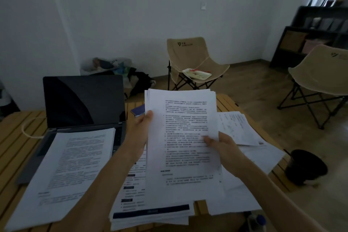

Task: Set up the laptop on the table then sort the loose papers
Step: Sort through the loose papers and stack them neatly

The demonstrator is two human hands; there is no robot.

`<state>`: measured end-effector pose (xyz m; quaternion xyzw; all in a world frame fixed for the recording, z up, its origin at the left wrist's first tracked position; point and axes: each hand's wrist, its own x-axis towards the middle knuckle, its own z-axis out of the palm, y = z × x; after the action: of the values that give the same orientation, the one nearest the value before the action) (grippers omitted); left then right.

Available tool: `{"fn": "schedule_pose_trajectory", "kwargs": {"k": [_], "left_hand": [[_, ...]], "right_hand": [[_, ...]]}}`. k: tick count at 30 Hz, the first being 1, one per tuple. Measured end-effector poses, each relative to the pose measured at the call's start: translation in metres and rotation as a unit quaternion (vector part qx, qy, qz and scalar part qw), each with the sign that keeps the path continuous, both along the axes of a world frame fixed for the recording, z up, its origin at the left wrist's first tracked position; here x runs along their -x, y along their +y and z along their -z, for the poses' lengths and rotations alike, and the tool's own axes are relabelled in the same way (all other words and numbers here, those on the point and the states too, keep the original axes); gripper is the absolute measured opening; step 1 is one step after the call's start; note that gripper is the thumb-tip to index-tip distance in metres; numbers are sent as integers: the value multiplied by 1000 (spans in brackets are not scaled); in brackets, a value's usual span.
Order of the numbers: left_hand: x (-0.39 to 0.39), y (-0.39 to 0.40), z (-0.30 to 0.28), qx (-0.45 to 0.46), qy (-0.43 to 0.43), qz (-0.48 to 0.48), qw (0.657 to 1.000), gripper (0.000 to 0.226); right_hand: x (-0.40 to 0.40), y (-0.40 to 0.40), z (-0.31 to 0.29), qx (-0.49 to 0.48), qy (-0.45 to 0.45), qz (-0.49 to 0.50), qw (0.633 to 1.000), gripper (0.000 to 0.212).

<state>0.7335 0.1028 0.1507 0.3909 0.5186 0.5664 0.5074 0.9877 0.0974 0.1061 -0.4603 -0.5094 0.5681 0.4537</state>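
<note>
A dark laptop (82,100) stands open on the wooden slatted table (17,137), its screen black. A printed sheet (71,165) lies over its keyboard. I hold a stack of printed papers (180,128) upright above the table. My left hand (143,128) grips its left edge, thumb on the front. My right hand (220,145) pinches its right edge lower down. More loose papers (150,211) lie on the table under the stack, and others (243,130) spread out to the right.
A blue card (138,110) lies behind the held stack. Two beige folding chairs (190,62) (323,73) stand beyond the table, one holding a white tray. A black bin (305,165) sits by the table's right edge. Bags (113,66) lie against the wall.
</note>
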Motion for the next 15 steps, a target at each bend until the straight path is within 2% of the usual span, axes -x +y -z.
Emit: {"fn": "schedule_pose_trajectory", "kwargs": {"k": [4, 6, 8, 10, 12, 15], "left_hand": [[13, 8, 22, 38, 44, -33, 998, 23], [21, 15, 39, 66, 32, -56, 996, 17], [26, 19, 54, 91, 19, -67, 993, 16], [32, 24, 74, 108, 20, -89, 990, 25], [41, 28, 93, 137, 90, -119, 979, 29], [55, 31, 112, 174, 223, -93, 955, 37]], "right_hand": [[7, 5, 22, 48, 2, 20, 999, 25], [14, 6, 34, 74, -14, 33, 997, 23], [19, 9, 47, 100, -56, 56, 992, 20], [24, 14, 60, 99, -143, 90, 981, 22], [24, 19, 73, 98, -188, 143, 967, 20], [19, 21, 75, 124, -149, 204, 960, 17]]}}
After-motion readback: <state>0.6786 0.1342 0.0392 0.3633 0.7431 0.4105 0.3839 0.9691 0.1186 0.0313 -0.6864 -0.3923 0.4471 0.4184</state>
